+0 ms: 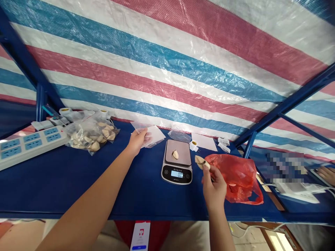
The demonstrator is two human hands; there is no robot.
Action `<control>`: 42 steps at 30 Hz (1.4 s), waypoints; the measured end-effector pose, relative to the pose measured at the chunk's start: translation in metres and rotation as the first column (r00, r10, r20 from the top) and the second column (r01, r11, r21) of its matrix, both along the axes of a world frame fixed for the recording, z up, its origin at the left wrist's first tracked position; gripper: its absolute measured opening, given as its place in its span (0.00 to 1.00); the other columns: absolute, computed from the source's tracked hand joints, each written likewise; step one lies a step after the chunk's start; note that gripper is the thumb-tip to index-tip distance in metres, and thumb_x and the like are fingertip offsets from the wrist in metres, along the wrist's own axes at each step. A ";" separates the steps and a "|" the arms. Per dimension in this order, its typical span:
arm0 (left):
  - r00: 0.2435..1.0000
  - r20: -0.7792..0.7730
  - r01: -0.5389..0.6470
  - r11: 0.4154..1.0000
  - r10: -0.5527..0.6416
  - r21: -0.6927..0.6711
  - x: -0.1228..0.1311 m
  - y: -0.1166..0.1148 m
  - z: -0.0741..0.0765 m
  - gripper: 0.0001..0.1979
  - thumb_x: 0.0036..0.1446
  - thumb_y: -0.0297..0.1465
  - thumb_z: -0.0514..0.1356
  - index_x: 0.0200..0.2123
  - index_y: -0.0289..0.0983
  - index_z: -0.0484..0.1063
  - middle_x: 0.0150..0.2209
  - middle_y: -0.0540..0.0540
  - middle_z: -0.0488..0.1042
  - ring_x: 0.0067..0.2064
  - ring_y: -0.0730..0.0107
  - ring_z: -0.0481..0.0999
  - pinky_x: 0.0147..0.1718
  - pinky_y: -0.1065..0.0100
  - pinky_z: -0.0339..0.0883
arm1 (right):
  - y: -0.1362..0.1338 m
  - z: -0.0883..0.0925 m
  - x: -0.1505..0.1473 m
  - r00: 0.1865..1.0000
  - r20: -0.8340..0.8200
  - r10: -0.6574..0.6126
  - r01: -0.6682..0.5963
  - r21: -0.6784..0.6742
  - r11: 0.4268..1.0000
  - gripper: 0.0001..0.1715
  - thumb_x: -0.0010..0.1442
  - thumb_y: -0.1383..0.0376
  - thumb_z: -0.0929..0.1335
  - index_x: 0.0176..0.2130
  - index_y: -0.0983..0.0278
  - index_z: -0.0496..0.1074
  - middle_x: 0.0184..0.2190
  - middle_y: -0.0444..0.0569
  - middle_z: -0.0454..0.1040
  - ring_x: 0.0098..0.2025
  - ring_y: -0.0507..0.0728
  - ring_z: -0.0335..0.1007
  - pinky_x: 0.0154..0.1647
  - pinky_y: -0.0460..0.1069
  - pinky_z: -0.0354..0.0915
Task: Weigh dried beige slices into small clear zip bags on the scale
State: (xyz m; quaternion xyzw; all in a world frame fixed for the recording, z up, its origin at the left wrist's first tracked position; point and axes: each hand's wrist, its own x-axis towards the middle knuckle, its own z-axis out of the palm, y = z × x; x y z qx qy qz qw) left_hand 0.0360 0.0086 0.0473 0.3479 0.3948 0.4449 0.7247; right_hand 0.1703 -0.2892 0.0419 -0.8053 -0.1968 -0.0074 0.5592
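My left hand (138, 141) reaches to the back of the table and pinches a stack of clear plastic bags with white paper (156, 136). A digital kitchen scale (177, 177) stands in the middle, and one small pale wedge-shaped piece (175, 154) lies on its pan. Its lit display seems to read 0.0. To the right of the scale, my right hand (214, 183) holds pale pieces (201, 161) between thumb and fingers, above the table. What they are is not clear. A crumpled red plastic bag (239, 177) lies just beyond that hand.
At left are a zip bag of pale pieces (91, 137) and a white power strip (31, 143). A plug adapter (193, 145) and white paper (204, 142) lie behind the scale. A phone (140, 236) rests below the table edge. Another person's hand (327, 174) shows far right.
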 end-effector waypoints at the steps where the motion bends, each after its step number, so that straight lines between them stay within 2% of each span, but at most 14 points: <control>1: 1.000 0.029 0.004 1.000 -0.004 -0.017 0.002 -0.001 0.000 0.08 0.57 0.27 0.69 0.37 0.34 0.73 0.33 0.43 0.80 0.29 0.72 0.80 0.36 0.67 0.79 | 0.010 0.005 0.000 0.996 -0.016 0.085 -0.085 0.017 0.996 0.34 0.61 0.38 0.70 0.43 0.65 0.78 0.26 0.47 0.76 0.23 0.55 0.70 0.26 0.48 0.65; 4: 0.992 0.123 0.018 0.998 -0.011 -0.062 0.005 -0.005 0.004 0.04 0.60 0.26 0.67 0.38 0.34 0.75 0.34 0.45 0.80 0.32 0.70 0.81 0.34 0.68 0.79 | 0.050 0.020 0.000 0.937 -0.150 0.316 -0.298 0.133 0.945 0.31 0.60 0.40 0.71 0.43 0.65 0.76 0.33 0.49 0.79 0.23 0.54 0.74 0.19 0.45 0.62; 7: 0.983 0.184 -0.006 0.995 0.025 -0.103 0.005 -0.003 0.009 0.02 0.61 0.25 0.64 0.38 0.33 0.75 0.33 0.45 0.79 0.32 0.70 0.80 0.31 0.71 0.77 | 0.090 0.030 -0.006 0.801 -0.389 0.455 -0.383 0.250 0.889 0.26 0.59 0.45 0.73 0.43 0.63 0.74 0.35 0.48 0.78 0.25 0.55 0.78 0.14 0.44 0.64; 11: 0.965 0.228 -0.094 0.983 0.129 -0.158 -0.001 0.011 0.014 0.02 0.64 0.24 0.60 0.37 0.34 0.73 0.30 0.47 0.77 0.30 0.73 0.79 0.29 0.73 0.77 | 0.129 0.035 -0.032 0.656 -0.521 0.546 -0.483 0.265 0.834 0.18 0.61 0.51 0.73 0.40 0.62 0.72 0.30 0.44 0.77 0.23 0.55 0.78 0.20 0.49 0.76; 16: 0.942 0.271 -0.147 0.970 0.197 -0.193 -0.017 0.031 0.021 0.07 0.69 0.27 0.55 0.38 0.32 0.72 0.30 0.47 0.77 0.27 0.78 0.77 0.28 0.78 0.74 | 0.157 0.032 -0.074 0.562 -0.537 0.629 -0.564 0.307 0.766 0.18 0.62 0.51 0.72 0.37 0.62 0.70 0.32 0.43 0.76 0.23 0.53 0.78 0.20 0.49 0.76; 19: 0.935 0.290 -0.147 0.968 0.203 -0.202 -0.020 0.032 0.023 0.08 0.70 0.28 0.54 0.39 0.32 0.72 0.31 0.46 0.78 0.26 0.79 0.76 0.27 0.78 0.73 | 0.148 0.031 -0.075 0.599 -0.473 0.646 -0.554 0.338 0.761 0.22 0.60 0.47 0.73 0.40 0.62 0.72 0.35 0.44 0.76 0.23 0.52 0.77 0.18 0.45 0.72; 21: 0.936 0.296 -0.132 0.969 0.191 -0.207 -0.018 0.026 0.023 0.07 0.69 0.28 0.55 0.39 0.32 0.72 0.30 0.47 0.77 0.25 0.77 0.75 0.26 0.76 0.73 | 0.127 0.032 -0.061 0.683 -0.422 0.597 -0.493 0.337 0.802 0.26 0.58 0.44 0.73 0.42 0.63 0.74 0.29 0.42 0.74 0.17 0.48 0.68 0.13 0.42 0.63; 24: 0.945 0.302 -0.068 0.976 0.129 -0.205 -0.007 0.009 0.023 0.04 0.66 0.27 0.59 0.39 0.33 0.73 0.30 0.47 0.77 0.27 0.73 0.77 0.26 0.73 0.73 | 0.084 0.036 -0.035 0.825 -0.356 0.439 -0.335 0.319 0.887 0.29 0.57 0.42 0.75 0.41 0.64 0.75 0.16 0.35 0.63 0.14 0.45 0.52 0.13 0.40 0.50; 26: 0.950 0.308 0.021 0.981 0.039 -0.191 0.001 -0.006 0.022 0.05 0.65 0.29 0.60 0.41 0.33 0.74 0.33 0.47 0.78 0.28 0.73 0.78 0.27 0.72 0.74 | 0.060 0.038 -0.026 0.865 -0.323 0.384 -0.303 0.274 0.913 0.29 0.57 0.42 0.75 0.40 0.65 0.76 0.15 0.35 0.60 0.16 0.46 0.51 0.14 0.41 0.49; 28: 0.943 0.329 0.112 0.980 -0.052 -0.165 0.008 -0.021 0.021 0.06 0.64 0.30 0.62 0.42 0.33 0.74 0.36 0.46 0.79 0.30 0.72 0.79 0.28 0.71 0.75 | 0.046 0.039 -0.030 0.874 -0.296 0.386 -0.329 0.225 0.917 0.28 0.59 0.42 0.74 0.41 0.65 0.78 0.15 0.36 0.60 0.17 0.47 0.52 0.16 0.42 0.51; 30: 0.928 0.352 0.182 0.974 -0.125 -0.136 0.013 -0.034 0.020 0.08 0.63 0.32 0.64 0.42 0.34 0.75 0.38 0.45 0.80 0.33 0.70 0.80 0.30 0.70 0.75 | 0.045 0.038 -0.042 0.877 -0.258 0.404 -0.358 0.207 0.910 0.28 0.59 0.43 0.74 0.42 0.65 0.80 0.17 0.38 0.61 0.19 0.48 0.54 0.18 0.43 0.53; 34: 0.908 0.357 0.266 0.960 -0.220 -0.087 0.015 -0.053 0.021 0.12 0.60 0.36 0.67 0.43 0.36 0.75 0.40 0.46 0.82 0.36 0.69 0.81 0.34 0.70 0.75 | 0.062 0.037 -0.062 0.871 -0.224 0.438 -0.391 0.224 0.893 0.27 0.59 0.44 0.74 0.41 0.65 0.81 0.18 0.39 0.62 0.20 0.49 0.57 0.18 0.44 0.55; 39: 0.879 0.333 0.356 0.934 -0.341 0.016 0.012 -0.068 0.028 0.20 0.52 0.37 0.73 0.45 0.39 0.72 0.43 0.46 0.82 0.40 0.68 0.82 0.39 0.68 0.75 | 0.081 0.037 -0.061 0.879 -0.251 0.404 -0.319 0.319 0.892 0.27 0.59 0.45 0.75 0.44 0.64 0.81 0.18 0.38 0.62 0.20 0.49 0.56 0.19 0.43 0.55; 42: 0.847 0.312 0.426 0.900 -0.431 0.090 0.011 -0.076 0.029 0.30 0.46 0.33 0.77 0.52 0.42 0.71 0.45 0.47 0.82 0.42 0.67 0.83 0.41 0.68 0.75 | 0.090 0.036 -0.057 0.843 -0.332 0.423 -0.301 0.360 0.883 0.26 0.58 0.44 0.75 0.38 0.63 0.79 0.16 0.37 0.61 0.18 0.47 0.53 0.17 0.43 0.50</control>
